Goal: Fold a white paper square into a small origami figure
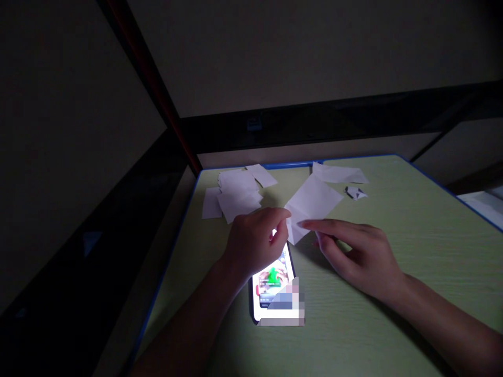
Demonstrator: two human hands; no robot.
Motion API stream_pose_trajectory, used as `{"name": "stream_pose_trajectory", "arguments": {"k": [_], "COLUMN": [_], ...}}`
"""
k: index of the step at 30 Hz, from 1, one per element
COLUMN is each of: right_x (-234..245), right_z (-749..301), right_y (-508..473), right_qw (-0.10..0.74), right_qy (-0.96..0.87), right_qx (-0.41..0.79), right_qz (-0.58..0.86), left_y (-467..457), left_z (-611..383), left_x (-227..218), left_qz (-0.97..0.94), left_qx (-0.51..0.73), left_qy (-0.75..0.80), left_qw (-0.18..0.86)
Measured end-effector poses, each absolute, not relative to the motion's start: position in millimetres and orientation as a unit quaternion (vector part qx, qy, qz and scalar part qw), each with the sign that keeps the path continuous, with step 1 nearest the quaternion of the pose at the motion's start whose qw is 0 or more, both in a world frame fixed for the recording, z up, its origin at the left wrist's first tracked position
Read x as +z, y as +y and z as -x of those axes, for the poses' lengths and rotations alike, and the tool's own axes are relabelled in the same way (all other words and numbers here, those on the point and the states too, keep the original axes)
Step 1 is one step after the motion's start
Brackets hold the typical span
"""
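Note:
A creased white sheet of paper is held just over the table between my two hands. My left hand pinches its near left corner between thumb and curled fingers. From the right, my right hand has its index finger on top of the sheet and its thumb at the lower edge, gripping it. Under my left hand lies a phone with its screen lit, partly covered by that hand. The phone's lower right part is blurred out by blocks.
Several white paper pieces overlap at the back left of the table. A folded paper strip and a small crumpled or folded paper piece lie at the back right. Dark walls stand behind and left.

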State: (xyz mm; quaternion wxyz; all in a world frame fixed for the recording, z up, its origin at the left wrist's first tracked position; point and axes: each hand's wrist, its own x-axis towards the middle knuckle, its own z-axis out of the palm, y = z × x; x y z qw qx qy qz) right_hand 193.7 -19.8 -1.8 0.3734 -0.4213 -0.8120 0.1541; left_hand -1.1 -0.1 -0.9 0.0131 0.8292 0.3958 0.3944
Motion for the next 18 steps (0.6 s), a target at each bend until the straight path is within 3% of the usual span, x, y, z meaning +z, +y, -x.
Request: {"name": "stream_pose_trajectory", "arguments": {"k": [18], "right_x": [-2.1], "right_z": [-193.6], "right_y": [-19.5], "right_qw": [0.378], "right_qy": [-0.809], "right_qx": [0.154], "right_qz": [0.422], "left_y": [-0.2], "left_z": [0.5], "left_x": [-0.7], "left_qz": [-0.827], "left_qx": [0.396], "left_qy": [0.398], "left_qw": [0.009]}}
